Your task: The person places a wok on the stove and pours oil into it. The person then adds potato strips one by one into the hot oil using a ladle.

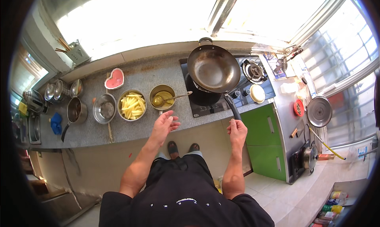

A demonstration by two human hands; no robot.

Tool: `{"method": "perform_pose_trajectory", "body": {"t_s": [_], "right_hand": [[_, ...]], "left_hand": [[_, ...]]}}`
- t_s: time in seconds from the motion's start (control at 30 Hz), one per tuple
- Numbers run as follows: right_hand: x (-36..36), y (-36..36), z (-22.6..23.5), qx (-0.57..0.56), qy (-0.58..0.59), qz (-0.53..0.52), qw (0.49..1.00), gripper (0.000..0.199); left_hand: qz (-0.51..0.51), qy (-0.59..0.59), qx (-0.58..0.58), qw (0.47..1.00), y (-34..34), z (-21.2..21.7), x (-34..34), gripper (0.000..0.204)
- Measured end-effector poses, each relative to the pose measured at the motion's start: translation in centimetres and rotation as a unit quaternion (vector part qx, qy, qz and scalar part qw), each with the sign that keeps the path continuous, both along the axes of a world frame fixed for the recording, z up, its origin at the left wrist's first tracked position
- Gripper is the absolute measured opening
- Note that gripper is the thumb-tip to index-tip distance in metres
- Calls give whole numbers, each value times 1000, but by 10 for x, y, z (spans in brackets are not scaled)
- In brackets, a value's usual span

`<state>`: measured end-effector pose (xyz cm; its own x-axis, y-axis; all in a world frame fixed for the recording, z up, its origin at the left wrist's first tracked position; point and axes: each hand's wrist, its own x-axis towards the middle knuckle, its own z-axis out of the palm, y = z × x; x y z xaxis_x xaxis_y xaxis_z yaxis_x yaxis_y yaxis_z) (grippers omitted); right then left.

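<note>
My left hand [165,127] is held in front of the counter edge with its fingers apart, holding nothing. Just beyond it stands a small metal pot [171,87] of yellow oil, with a ladle [178,96] resting in it. To its left a metal bowl [143,111] holds pale cut potato strips [132,105]. My right hand [237,132] is closed, fingers curled in, right by the end of the wok handle [233,107]; I see nothing in its fingers. The wok [214,68] sits tilted on the left burner, its inside bare and dark.
Left on the counter are a heart-shaped dish [114,79], a metal basin [104,109], a saucepan [76,110] and a blue cloth [56,123]. Right of the wok are a second burner [253,71] and a round cream-coloured object [257,93]. A frying pan [319,111] stands farther right.
</note>
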<state>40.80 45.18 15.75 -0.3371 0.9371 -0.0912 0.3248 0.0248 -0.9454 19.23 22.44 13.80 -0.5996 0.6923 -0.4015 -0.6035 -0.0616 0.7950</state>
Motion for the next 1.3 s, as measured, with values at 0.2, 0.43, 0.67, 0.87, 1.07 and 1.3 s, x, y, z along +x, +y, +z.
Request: {"method": "perform_pose_trajectory", "body": {"t_s": [0.2, 0.43, 0.67, 0.87, 1.07, 1.3], "right_hand": [[9, -8, 1, 3, 4, 9, 1000, 26], [32, -18, 1, 2, 32, 23, 999, 30], [61, -35, 12, 1, 19, 30, 999, 26], [88, -51, 8, -5, 50, 38, 998, 25], [102, -67, 5, -27, 42, 28, 998, 25], [106, -92, 5, -33, 49, 21, 998, 25]], "left_hand": [[17, 0, 3, 1000, -14, 1, 10, 34], [26, 15, -2, 1000, -17, 5, 33, 38], [16, 21, 5, 1000, -20, 15, 68, 40], [10, 30, 1, 999, -39, 22, 100, 41], [28, 37, 2, 999, -59, 30, 117, 38], [15, 40, 6, 999, -77, 38, 118, 37]]}}
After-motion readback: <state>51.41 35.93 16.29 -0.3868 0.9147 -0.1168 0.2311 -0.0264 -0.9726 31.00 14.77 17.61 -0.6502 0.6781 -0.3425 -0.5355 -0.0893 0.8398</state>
